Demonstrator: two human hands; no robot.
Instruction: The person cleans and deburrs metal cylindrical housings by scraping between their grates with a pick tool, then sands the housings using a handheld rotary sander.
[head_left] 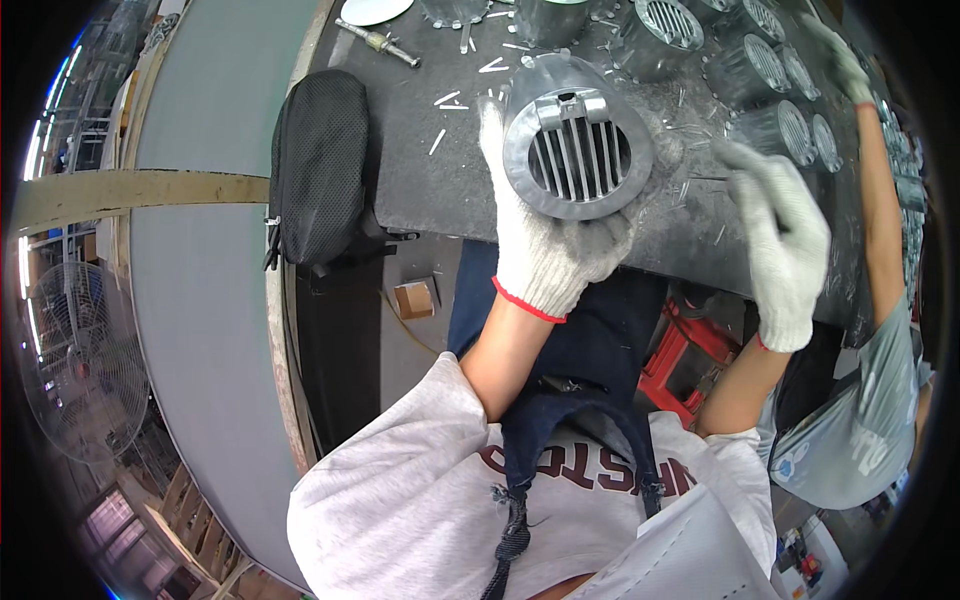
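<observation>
My left hand [555,245], in a white knitted glove with a red cuff edge, is wrapped around a grey metal cylindrical housing [518,180]. The housing's round face, with its slatted grille and a small bracket at the top of the opening, is turned toward me. To the right, my right hand [785,230] wears a matching glove and is raised over the table edge, apart from the housing. Its fingers are drawn together and blurred by motion. A thin dark sliver shows by the fingertips, too small to name.
Several similar grilled housings [760,65] crowd the far right of the dark table [440,185]. Small white strips lie scattered around. A black mesh bag [322,165] and a metal tool [380,43] are at left. A co-worker's gloved hand [845,60] reaches in at right.
</observation>
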